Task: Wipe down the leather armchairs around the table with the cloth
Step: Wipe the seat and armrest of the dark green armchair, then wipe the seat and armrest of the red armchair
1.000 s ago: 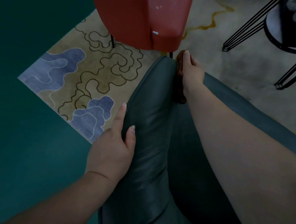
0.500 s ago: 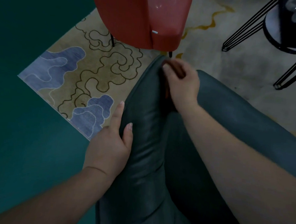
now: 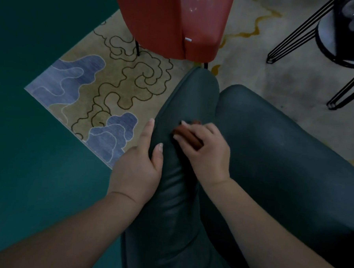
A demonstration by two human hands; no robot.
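Note:
A dark green leather armchair fills the lower right, its padded arm running up the middle. My right hand grips a reddish-brown cloth and presses it on the arm's inner side, most of the cloth hidden under the fingers. My left hand rests on the arm's outer edge, fingers straight down the side and thumb on top. A red leather armchair stands just beyond.
A patterned beige and blue rug lies under the chairs, bordered by teal floor on the left. A round table on black wire legs stands at the upper right.
My right hand has drawn the cloth back along the green arm from its far tip towards me, stopping beside my left hand. My left hand has stayed in place.

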